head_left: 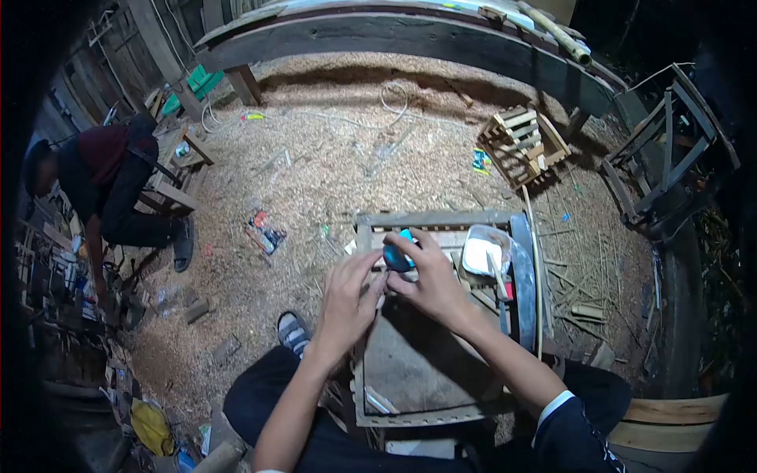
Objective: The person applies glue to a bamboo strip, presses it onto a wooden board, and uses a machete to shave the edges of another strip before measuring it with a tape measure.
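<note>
My right hand (432,285) is closed round a small dark blue-teal rounded object (397,258) with a lighter blue part; its exact kind is hard to make out. Close against it on the left, my left hand (348,298) has its thumb and fingers drawn together at the right fingertips. Whatever lies between the left fingers is hidden. Both hands are above a slatted wooden frame (364,347) with a flat grey board (426,355) in it. Right of my hands sits a white tub (482,246) of white material, with a stick-like tool (498,277) leaning in it.
Another person (110,173) bends down at the left. A wooden slatted crate (524,146) lies on the shaving-covered floor, near a wooden chair frame (666,150). A long beam (410,43) spans the back. Bamboo strips (587,311) lie at the right.
</note>
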Action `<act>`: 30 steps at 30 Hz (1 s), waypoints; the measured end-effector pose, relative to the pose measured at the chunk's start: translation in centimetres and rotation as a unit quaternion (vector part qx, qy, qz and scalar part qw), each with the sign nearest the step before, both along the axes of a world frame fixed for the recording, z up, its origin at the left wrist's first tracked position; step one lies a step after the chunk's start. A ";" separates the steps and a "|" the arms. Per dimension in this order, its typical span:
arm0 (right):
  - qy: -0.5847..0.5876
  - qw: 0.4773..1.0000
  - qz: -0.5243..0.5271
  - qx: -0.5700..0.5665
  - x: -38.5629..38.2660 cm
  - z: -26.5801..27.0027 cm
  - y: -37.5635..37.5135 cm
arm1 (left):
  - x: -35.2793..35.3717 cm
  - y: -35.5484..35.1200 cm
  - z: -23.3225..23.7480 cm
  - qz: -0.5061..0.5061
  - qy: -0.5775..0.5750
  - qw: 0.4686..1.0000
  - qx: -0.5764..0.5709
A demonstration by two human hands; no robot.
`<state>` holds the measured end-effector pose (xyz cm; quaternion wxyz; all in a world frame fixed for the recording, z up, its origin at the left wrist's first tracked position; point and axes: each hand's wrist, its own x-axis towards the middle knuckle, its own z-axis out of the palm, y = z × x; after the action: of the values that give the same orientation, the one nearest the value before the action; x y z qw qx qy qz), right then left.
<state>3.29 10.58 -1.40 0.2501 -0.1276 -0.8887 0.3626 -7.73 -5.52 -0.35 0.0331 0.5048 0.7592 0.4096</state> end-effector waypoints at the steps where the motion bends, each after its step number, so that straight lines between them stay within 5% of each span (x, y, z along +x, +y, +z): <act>1: 0.012 1.000 -0.014 -0.004 1.6 1.3 -0.8 | 0.4 0.0 0.5 -0.016 0.002 1.000 0.017; 9: 0.009 0.992 -0.076 -0.096 12.6 3.1 -9.2 | 4.9 -2.6 1.5 -0.183 0.088 0.979 0.000; 12: -0.077 0.984 -0.135 -0.088 14.4 2.9 -11.4 | 6.4 -3.8 0.9 -0.183 0.072 0.980 -0.021; 30: -0.080 0.980 -0.173 -0.050 13.0 -0.2 -11.9 | 7.0 -4.5 -0.3 -0.202 0.045 0.978 -0.029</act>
<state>16.32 -1.33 -1.64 0.2304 -0.3200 -0.8510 0.3467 -0.70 -10.00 -0.68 0.0961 0.6645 0.6538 0.3491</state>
